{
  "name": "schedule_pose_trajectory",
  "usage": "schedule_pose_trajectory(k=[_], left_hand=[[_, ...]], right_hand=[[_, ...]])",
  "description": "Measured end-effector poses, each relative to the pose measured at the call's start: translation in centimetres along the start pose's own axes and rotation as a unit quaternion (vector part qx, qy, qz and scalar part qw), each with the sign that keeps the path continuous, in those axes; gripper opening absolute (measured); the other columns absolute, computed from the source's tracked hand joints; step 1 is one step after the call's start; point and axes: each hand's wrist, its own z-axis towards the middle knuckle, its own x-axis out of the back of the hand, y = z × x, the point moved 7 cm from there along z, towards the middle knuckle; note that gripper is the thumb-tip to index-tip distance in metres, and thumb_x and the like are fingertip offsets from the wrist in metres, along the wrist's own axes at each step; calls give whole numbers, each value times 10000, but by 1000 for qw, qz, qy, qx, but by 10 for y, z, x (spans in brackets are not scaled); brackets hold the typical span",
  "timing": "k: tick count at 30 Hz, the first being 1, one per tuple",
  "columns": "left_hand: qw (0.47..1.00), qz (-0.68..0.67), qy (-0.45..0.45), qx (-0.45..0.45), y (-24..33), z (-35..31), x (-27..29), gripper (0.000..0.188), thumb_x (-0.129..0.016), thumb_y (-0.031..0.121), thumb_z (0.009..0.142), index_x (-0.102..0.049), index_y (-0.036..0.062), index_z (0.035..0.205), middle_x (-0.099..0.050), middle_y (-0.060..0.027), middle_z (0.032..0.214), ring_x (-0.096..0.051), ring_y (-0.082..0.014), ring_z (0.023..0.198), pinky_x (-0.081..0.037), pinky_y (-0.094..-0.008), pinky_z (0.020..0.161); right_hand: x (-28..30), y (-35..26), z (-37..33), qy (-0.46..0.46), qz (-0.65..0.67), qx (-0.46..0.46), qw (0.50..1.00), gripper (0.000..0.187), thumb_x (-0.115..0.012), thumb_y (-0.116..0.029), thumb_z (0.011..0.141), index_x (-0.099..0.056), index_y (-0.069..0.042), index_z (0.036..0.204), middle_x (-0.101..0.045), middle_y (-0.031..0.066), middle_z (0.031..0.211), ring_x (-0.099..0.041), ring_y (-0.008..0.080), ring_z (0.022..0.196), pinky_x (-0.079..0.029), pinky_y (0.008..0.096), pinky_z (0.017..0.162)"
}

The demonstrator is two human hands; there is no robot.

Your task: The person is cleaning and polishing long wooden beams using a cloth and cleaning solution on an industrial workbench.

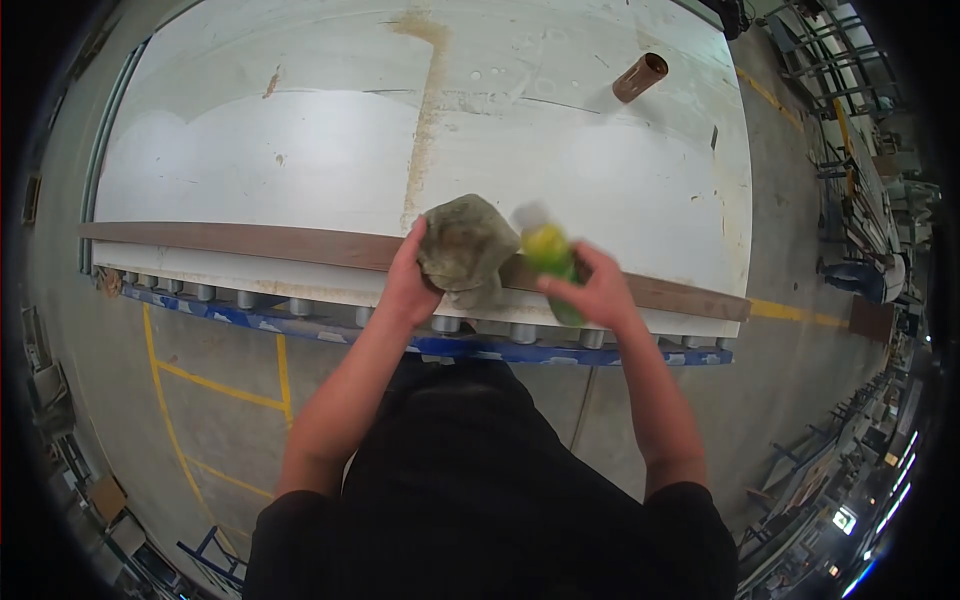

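My left hand [408, 280] grips a crumpled, stained grey-green rag [465, 245], held up above the near edge of the white table. Wrapped around a green and yellow bottle [552, 265] is my right hand [600, 285], just right of the rag. The bottle is smeared by motion, and its pale top tilts toward the rag. Beneath both hands a long brown wooden board [300, 243] runs across the table's near side, its middle hidden behind the rag and my hands.
A brown cylinder [640, 78] with an open end lies toward the back right of the large white tabletop [250, 150]. Along the near edge runs a blue roller rail [300, 325] with several grey rollers. Yellow lines [220, 385] mark the floor. Racks [835, 80] stand at right.
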Motion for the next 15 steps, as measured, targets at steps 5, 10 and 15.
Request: schedule_pose_trajectory(k=[5,10,15], left_hand=[[994,11,87,-60,7,-41,8,648,-478,535,1116,-511,59,1554,-584,-129,1548,-556,-316,1431,-415,-497,1231],[989,-16,120,-90,-2,-83,19,631,-480,521,1112,-521,66,1547,-589,-127,1546,-555,-321,1437,-416,-501,1231],[985,-36,143,-94,-13,-104,26,604,-475,500,1120,-544,57,1525,-625,-128,1503,-584,-316,1407,-453,-493,1200]], right_hand=[[66,64,126,243,69,91,963,598,-941,-317,786,-660,-28,1229,-760,95,1113,-707,186,960,-559,356,828],[91,158,214,360,98,143,917,687,-953,-328,774,-631,-33,1305,-757,96,1223,-722,230,1116,-569,373,951],[104,182,194,394,-17,9,919,882,-934,-391,824,-531,26,1488,-672,185,1392,-672,281,1255,-538,380,1061]])
